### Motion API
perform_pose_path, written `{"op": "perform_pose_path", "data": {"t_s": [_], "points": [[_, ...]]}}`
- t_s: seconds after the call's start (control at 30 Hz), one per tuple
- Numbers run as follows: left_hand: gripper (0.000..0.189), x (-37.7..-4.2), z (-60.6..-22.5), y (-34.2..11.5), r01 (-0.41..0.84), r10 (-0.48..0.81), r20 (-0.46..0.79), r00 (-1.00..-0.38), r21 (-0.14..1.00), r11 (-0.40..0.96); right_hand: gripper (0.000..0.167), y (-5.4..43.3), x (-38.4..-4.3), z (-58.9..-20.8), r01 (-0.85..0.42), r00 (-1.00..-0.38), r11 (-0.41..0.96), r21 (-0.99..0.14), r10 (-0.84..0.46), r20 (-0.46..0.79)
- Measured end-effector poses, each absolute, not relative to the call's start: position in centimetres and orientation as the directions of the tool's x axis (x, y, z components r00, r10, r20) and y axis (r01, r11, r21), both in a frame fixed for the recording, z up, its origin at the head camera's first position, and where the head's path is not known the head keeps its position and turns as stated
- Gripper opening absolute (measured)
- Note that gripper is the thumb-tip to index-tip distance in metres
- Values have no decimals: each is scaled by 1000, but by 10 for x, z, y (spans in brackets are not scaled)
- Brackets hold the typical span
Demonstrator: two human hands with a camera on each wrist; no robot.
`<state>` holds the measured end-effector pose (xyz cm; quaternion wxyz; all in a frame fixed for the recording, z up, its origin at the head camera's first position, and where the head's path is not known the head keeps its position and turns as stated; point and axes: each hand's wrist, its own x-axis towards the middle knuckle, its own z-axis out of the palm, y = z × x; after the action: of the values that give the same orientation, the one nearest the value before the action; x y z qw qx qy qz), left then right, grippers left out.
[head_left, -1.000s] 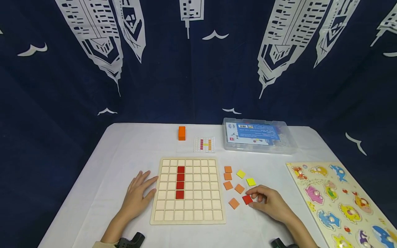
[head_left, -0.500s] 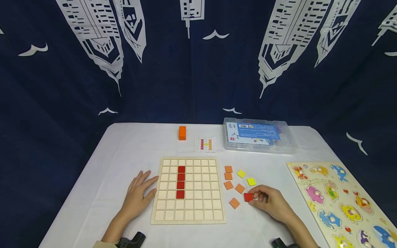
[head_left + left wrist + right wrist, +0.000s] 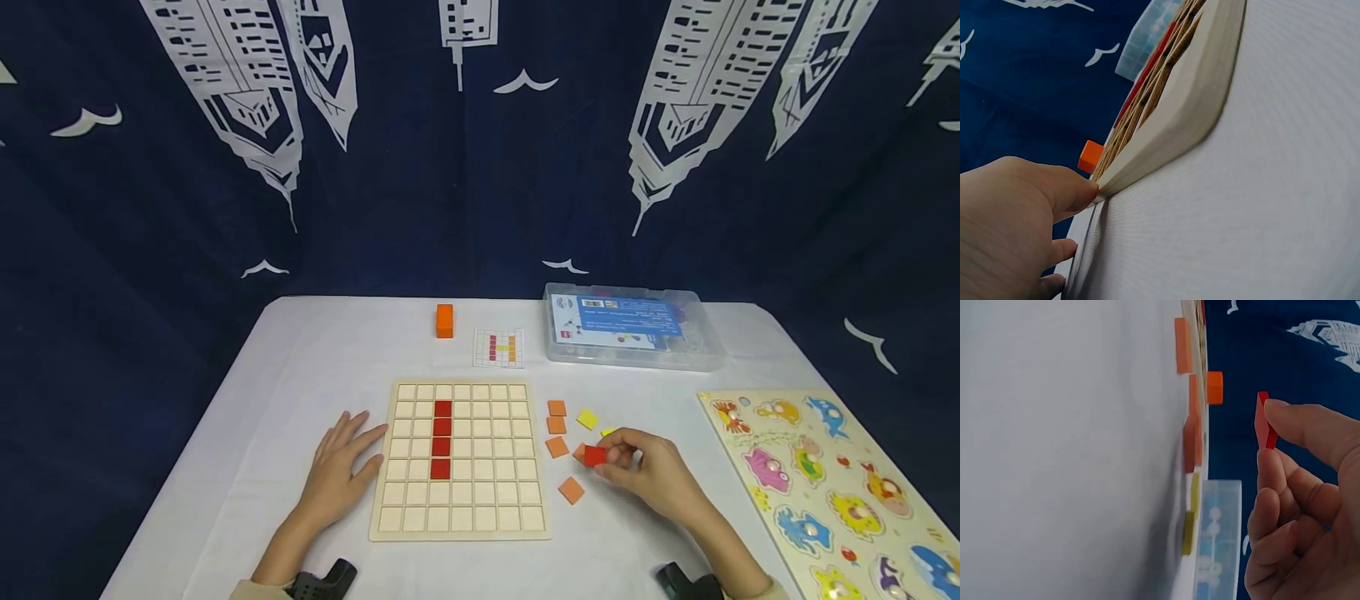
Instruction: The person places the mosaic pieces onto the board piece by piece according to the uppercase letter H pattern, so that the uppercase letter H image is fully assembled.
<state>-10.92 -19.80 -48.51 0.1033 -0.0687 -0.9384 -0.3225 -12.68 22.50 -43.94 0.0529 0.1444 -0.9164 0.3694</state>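
Observation:
A red square tile is pinched between thumb and fingers of my right hand; the right wrist view shows this red tile held up off the cloth. My left hand lies with fingers spread at the left edge of a wooden grid board, its thumb touching the rim in the left wrist view. Four-sided red tiles fill a vertical run of cells in the board. Between board and right hand lie several orange tiles and a yellow tile; another yellow tile is partly hidden behind my fingers.
Behind the board are a pattern card, an orange block and a clear plastic box with a blue label. An animal knob puzzle lies at the right. A dark patterned curtain hangs behind the table.
My right hand has raised the red tile off the cloth and carried it slightly up and left, over an orange tile. The left hand stays at the board's edge.

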Motion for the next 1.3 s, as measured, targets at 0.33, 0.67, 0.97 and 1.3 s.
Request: {"op": "perform_pose_path", "data": {"t_s": [0.33, 0.67, 0.97, 1.3], "points": [[42, -108, -485, -198, 186, 57, 228, -972, 600, 778, 23, 193, -138, -424, -348, -936, 663, -663, -284, 207], [42, -109, -486, -198, 187, 59, 228, -972, 594, 783, 19, 148, -143, -415, -379, -914, 587, -715, -359, 189], [41, -110, -487, -198, 184, 59, 222, -973, 600, 778, 18, 107, -140, -416, -417, -877, 521, -745, -446, 178], [41, -108, -485, -198, 181, 57, 221, -974, 595, 783, 18, 78, -137, -420, -444, -851, 502, -743, -495, 174]]}}
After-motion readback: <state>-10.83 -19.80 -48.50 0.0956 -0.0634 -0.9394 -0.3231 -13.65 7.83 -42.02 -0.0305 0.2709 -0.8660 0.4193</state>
